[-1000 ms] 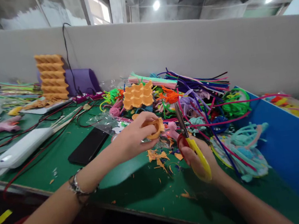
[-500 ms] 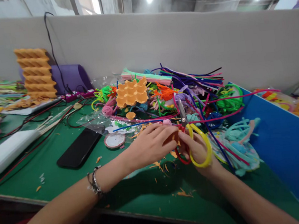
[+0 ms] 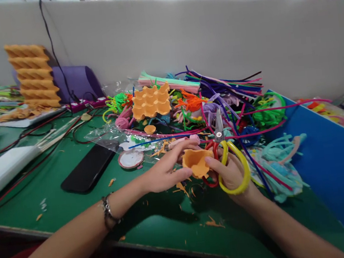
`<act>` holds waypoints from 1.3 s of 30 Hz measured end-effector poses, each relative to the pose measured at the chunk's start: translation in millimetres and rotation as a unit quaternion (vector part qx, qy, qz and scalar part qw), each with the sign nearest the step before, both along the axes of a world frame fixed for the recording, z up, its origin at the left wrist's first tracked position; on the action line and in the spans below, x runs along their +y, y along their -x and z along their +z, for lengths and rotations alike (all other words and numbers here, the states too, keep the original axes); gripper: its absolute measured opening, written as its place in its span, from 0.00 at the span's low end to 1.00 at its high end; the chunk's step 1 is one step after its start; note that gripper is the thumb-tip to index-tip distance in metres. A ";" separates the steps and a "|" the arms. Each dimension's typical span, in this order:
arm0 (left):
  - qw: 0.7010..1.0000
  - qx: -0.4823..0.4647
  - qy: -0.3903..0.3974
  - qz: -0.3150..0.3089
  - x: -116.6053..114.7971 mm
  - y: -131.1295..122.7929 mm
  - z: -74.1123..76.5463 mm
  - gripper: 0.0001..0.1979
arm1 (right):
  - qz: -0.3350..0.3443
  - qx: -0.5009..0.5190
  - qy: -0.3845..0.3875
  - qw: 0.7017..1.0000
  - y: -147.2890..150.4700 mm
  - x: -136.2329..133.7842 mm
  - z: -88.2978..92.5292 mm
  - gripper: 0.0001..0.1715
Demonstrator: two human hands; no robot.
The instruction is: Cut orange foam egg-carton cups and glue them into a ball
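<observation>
Above the green worktop (image 3: 160,240), the right hand (image 3: 231,172) pinches the right rim of a jagged orange pulp-like cup (image 3: 198,163) while holding yellow-and-red-handled metal scissors (image 3: 219,137), the left hand (image 3: 166,170) spread beside it, the cup probably light, tearable, best gripped by its wall.

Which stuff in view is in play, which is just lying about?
In play, apparently:
- orange cup, at left hand, under right thumb
- scissors, in right hand

Probably lying about:
- black phone
- purple roll
- orange scraps
</observation>
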State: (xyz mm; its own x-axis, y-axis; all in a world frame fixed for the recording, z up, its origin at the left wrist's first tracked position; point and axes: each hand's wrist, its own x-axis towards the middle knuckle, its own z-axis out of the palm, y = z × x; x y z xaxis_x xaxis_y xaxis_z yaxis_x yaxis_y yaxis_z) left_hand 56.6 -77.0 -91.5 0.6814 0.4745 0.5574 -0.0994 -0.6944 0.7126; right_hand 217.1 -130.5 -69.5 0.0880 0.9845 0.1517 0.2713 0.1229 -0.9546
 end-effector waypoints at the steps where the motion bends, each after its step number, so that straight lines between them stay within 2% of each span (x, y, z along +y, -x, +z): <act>1: 0.999 0.013 0.026 -0.015 -0.1 0.4 -0.5 0.24 | 0.003 0.000 0.003 1.000 -0.1 0.3 0.0 0.15; 4: 0.995 0.028 0.094 -0.032 -0.6 0.9 -0.9 0.20 | 0.019 -0.005 -0.005 1.000 -1.0 1.3 -1.2 0.16; 6: 0.988 0.005 0.150 -0.035 -0.2 0.9 -1.4 0.21 | 0.022 0.002 -0.020 1.000 -2.5 1.8 -4.6 0.17; 9: 0.981 -0.063 0.183 0.001 2.5 1.0 -3.3 0.22 | 0.007 0.020 -0.040 0.999 -6.5 1.3 -13.2 0.19; 11: 0.976 -0.124 0.169 0.053 4.9 1.2 -4.4 0.23 | 0.012 -0.015 -0.078 0.997 -9.9 0.0 -18.3 0.20; 14: 0.962 -0.204 0.117 0.141 7.2 1.2 -4.8 0.24 | 0.054 -0.124 -0.137 0.981 -12.4 -3.1 -19.1 0.20; 17: 0.953 -0.230 0.061 0.188 7.6 0.7 -4.8 0.25 | 0.079 -0.225 -0.118 0.964 -10.4 -6.5 -13.2 0.21; 20: 0.951 -0.219 0.029 0.217 7.6 0.6 -5.5 0.26 | 0.070 -0.307 -0.091 0.945 -7.8 -8.2 -8.8 0.24; 28: 0.951 -0.182 -0.045 0.246 6.4 1.7 -5.1 0.24 | 0.031 -0.414 -0.097 0.904 -10.7 -6.2 -12.5 0.24; 34: 0.952 -0.147 -0.093 0.252 6.1 2.0 -3.3 0.23 | 0.036 -0.427 -0.065 0.901 -8.2 -6.2 -11.1 0.24; 39: 0.962 -0.109 -0.070 0.241 6.3 -0.4 -8.6 0.24 | 0.013 -0.451 -0.048 0.891 -7.5 -5.2 -11.2 0.24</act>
State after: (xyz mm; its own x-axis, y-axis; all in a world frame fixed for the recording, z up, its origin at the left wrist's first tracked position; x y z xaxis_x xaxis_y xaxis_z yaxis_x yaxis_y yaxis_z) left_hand 57.0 -70.6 -100.1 0.2608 0.6154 0.7439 0.1222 -0.7854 0.6068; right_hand 224.5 -135.7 -80.7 -0.1354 0.9628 0.2337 0.9186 0.2104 -0.3346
